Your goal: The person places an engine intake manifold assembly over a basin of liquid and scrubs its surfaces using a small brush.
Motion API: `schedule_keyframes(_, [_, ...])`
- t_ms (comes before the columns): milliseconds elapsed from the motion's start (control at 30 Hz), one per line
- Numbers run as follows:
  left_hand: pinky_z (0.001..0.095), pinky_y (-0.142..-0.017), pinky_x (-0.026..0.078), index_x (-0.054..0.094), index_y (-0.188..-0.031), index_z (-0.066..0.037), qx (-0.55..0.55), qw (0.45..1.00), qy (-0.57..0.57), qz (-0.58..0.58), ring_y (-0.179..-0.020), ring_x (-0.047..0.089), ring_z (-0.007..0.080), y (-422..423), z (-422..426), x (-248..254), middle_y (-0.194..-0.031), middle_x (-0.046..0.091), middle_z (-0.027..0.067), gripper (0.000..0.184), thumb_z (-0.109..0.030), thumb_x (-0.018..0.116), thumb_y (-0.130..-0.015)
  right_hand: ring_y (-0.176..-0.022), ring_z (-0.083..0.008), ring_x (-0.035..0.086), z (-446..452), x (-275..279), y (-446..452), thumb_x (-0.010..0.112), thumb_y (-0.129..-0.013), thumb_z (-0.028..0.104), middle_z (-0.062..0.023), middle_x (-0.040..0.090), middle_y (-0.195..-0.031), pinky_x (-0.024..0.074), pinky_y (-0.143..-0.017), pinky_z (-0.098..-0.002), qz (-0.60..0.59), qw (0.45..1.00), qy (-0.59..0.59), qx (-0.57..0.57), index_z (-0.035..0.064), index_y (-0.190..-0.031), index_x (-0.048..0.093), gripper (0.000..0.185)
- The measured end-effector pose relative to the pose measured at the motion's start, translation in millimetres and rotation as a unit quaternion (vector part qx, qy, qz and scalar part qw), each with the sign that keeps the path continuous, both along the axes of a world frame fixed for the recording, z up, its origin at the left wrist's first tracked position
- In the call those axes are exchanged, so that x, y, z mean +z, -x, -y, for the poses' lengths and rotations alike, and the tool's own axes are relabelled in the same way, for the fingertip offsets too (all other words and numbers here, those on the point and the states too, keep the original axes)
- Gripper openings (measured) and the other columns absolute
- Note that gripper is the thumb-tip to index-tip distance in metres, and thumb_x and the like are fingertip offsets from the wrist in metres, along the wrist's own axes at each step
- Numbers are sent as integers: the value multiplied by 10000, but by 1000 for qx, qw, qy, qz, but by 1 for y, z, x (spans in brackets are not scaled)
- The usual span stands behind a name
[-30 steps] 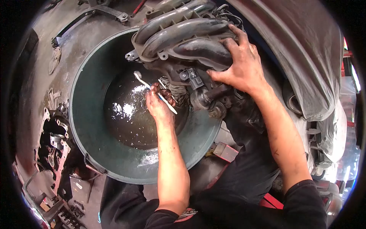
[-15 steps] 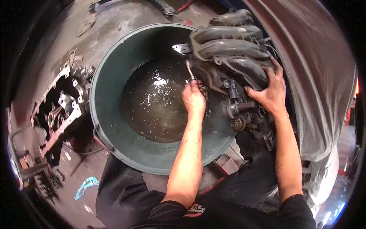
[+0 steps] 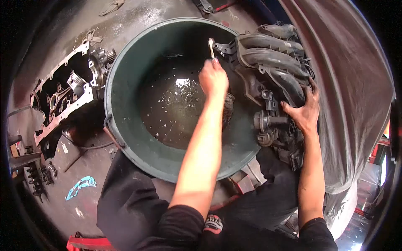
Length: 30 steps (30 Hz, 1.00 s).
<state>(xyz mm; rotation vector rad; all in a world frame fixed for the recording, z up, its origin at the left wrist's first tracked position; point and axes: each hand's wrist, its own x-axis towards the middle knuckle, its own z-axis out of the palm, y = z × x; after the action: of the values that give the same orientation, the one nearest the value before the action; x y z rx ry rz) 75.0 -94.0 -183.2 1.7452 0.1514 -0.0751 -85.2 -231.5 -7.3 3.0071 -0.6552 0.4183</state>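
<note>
My left hand (image 3: 214, 79) is closed around a slim, pale tool (image 3: 212, 49) that widens at its far tip; its exact kind is unclear. The tip is beside a bracket on the end of a black intake manifold (image 3: 272, 56). My right hand (image 3: 305, 108) grips the manifold's right side, thumb and fingers spread round its lowest curved runner. The manifold rests over the right rim of a big green tub (image 3: 130, 144) holding murky liquid (image 3: 167, 121). Partly hidden by my left forearm, a dark bundle (image 3: 228, 109) lies against the tub's inner wall.
An engine block (image 3: 63, 119) with exposed internals stands on the floor at left. A blue cloth (image 3: 81, 186) lies near my left leg. Grey sheeting (image 3: 339, 108) drapes something large on the right. Red metal (image 3: 90, 243) shows at the bottom left.
My left hand has moved up and away from me with the pale tool, bringing its tip to the manifold's bracket. My right hand keeps hold of the manifold. The camera view has shifted slightly.
</note>
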Motion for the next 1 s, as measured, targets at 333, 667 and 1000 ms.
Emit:
schedule_keyframes(333, [527, -795, 512, 652, -931, -19, -141, 979, -147, -26, -911, 651, 443, -8, -22, 22, -917, 678, 254, 319, -302, 510, -961, -1211, -413, 512, -7, 1, 1, 858, -527, 314, -186, 389, -1445, 444, -992, -492, -26, 999, 34, -2, 18, -1143, 603, 730])
schedule_keyframes(667, [509, -816, 512, 682, -954, -54, -118, 979, -160, -47, -970, 655, 410, -31, -20, 10, -975, 691, 214, 301, -313, 530, -940, -1185, -428, 534, -12, 5, -4, 856, -541, 319, -195, 400, -1443, 459, -985, -494, -25, 999, 37, 2, 2, -1141, 624, 717])
schedule_keyframes(1000, [501, -836, 517, 597, -971, 53, 256, 899, -196, -297, -936, 680, 397, -7, -129, -170, -953, 685, 259, 238, -162, 597, -868, -1178, -413, 544, -5, -1, -2, 859, -547, 317, -169, 390, -1448, 463, -984, -491, -26, 999, 36, -21, 20, -1170, 604, 736])
